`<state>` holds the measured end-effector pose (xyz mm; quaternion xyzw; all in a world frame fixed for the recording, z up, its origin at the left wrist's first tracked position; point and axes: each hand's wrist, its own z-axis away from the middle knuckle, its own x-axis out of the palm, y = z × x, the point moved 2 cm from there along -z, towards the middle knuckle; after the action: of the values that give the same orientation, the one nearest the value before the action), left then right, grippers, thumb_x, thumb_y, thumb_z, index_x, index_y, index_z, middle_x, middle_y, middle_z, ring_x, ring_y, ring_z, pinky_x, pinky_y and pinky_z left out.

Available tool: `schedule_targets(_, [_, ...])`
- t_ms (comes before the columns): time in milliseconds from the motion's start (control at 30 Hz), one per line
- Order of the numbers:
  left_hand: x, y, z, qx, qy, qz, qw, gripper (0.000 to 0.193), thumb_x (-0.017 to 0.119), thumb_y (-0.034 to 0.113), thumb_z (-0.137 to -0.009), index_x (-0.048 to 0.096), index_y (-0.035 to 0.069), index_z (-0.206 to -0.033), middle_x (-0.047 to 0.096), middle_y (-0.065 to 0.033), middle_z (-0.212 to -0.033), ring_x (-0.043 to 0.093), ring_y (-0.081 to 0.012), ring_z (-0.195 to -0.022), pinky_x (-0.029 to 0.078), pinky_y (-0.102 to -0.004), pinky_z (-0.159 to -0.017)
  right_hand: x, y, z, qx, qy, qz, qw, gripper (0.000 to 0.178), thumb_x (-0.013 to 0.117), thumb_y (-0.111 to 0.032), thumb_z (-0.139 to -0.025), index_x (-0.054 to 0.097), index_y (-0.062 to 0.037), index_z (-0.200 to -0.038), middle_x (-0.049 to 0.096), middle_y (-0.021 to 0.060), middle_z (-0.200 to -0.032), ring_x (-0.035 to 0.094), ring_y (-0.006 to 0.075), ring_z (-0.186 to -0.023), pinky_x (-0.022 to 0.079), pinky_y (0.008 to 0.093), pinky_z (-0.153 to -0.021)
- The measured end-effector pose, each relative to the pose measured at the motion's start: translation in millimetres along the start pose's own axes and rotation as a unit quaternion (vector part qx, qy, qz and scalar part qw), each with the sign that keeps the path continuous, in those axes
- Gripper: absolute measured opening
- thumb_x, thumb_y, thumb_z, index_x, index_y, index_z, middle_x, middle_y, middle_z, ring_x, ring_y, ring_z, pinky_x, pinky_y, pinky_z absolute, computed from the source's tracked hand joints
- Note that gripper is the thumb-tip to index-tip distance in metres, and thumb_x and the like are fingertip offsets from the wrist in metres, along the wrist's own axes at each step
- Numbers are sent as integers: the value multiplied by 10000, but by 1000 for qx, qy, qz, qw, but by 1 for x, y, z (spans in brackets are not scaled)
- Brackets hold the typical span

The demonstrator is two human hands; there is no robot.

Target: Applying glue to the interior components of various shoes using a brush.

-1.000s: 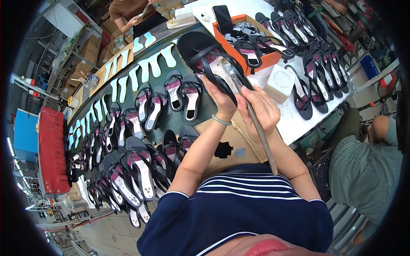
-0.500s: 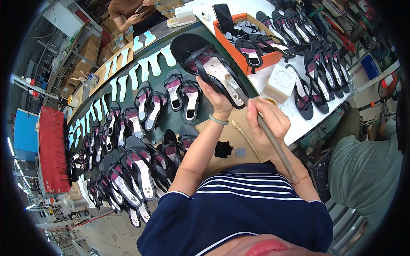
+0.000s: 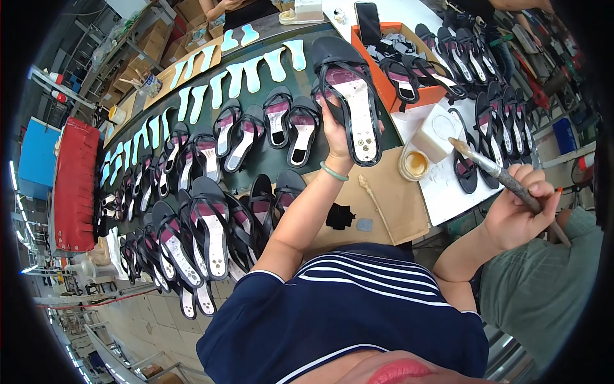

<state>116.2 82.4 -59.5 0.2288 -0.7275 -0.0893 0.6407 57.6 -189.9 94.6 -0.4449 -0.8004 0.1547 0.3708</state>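
Observation:
My left hand (image 3: pixel 337 134) grips a black thong sandal (image 3: pixel 358 102) from its left side, its pale inner sole facing me and the heel end nearest. Black straps cross over a purple patch on that sole. Out to the right, my right hand (image 3: pixel 521 211) is closed round a long-handled brush (image 3: pixel 489 165), whose yellowish bristles point left and away from the sandal. Between the two hands stands an open jar (image 3: pixel 414 164) with amber-coloured contents, beside a white block-like container (image 3: pixel 437 132). A piece of cardboard (image 3: pixel 400 214) lies below, bearing a thin crusted stick (image 3: pixel 377 206) and a black cut piece (image 3: pixel 339 216).
Rows of sandals (image 3: pixel 208 221) cover the green bench at left, with pale insole pieces (image 3: pixel 235 80) behind them. An orange box (image 3: pixel 382 83) holds grey scraps and sandals; a phone (image 3: pixel 367 23) leans on it. More sandals (image 3: pixel 489 121) stand at right, near another person's green clothing (image 3: pixel 537 281).
The brush has left the sandal's sole and swung right with my right hand. The sandal now stands more upright, its sole uncovered. The jar has come into full sight.

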Motion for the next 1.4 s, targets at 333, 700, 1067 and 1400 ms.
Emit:
schedule_targets(333, [8, 2, 11, 7, -45, -63, 997, 631, 193, 613, -976, 433, 123, -1296, 633, -134, -1017, 671, -244, -765, 586, -377, -614, 16, 39, -6, 210, -88, 170, 959, 354, 434, -298, -997, 528, -14, -807, 463, 44, -804, 431, 111, -589, 370, 252, -554])
schedule_targets(700, [25, -16, 11, 92, 12, -118, 989, 443, 238, 405, -1048, 389, 118, -1349, 552, -84, -1255, 571, -209, -1127, 479, -386, -966, 24, 146, 77, 178, -167, 342, 907, 878, 900, -98, -611, 444, 101, -1335, 624, 151, -1177, 617, 184, -1033, 494, 309, -907])
schedule_targets(1067, [26, 27, 16, 107, 34, -202, 973, 427, 609, -51, -859, 466, 16, -1255, 640, -134, -1078, 669, -212, -906, 572, -314, -743, 18, 130, 63, 214, -96, 278, 932, 684, 772, 79, -701, 475, 86, -1318, 647, 86, -1082, 631, 93, -897, 513, 190, -705])
schedule_targets(1400, [38, 54, 26, 50, 31, -297, 953, 271, 630, -56, -835, 583, -99, -1098, 684, -197, -964, 706, -271, -825, 600, -340, -734, 0, 114, 54, 224, -140, 287, 921, 718, 776, 104, -681, 462, 103, -1327, 666, 115, -1068, 643, 95, -889, 510, 171, -682])
